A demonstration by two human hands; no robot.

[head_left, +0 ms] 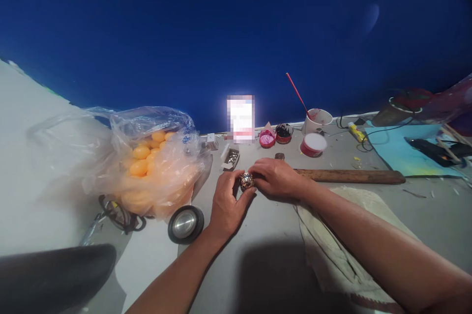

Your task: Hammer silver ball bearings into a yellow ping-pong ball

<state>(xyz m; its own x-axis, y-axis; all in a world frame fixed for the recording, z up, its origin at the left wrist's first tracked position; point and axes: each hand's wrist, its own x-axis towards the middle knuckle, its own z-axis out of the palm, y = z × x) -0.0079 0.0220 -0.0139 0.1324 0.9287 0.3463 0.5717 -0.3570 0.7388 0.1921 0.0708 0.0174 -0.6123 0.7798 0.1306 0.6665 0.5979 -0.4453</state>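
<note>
A small round ball (247,181), shiny and silver with gold-coloured spots, sits between my two hands just above the grey tabletop. My left hand (226,201) is closed around its left side, thumb below and index finger above. From the right, my right hand (278,179) pinches at the same ball with bent fingertips; whether they hold a tiny piece too cannot be made out. Beyond my left hand stands a small open box (231,157) of shiny metal bits. A wooden handle (354,176) lies behind my right wrist, its left end hidden.
To the left is a clear plastic bag (158,171) of orange balls, with a round metal-topped disc (185,224) nearby. Small pots of pink (267,138) and black (283,132) stuff, a white cup (317,120) and a lidded tub (313,144) stand behind. Cloth (332,240) lies under my right forearm.
</note>
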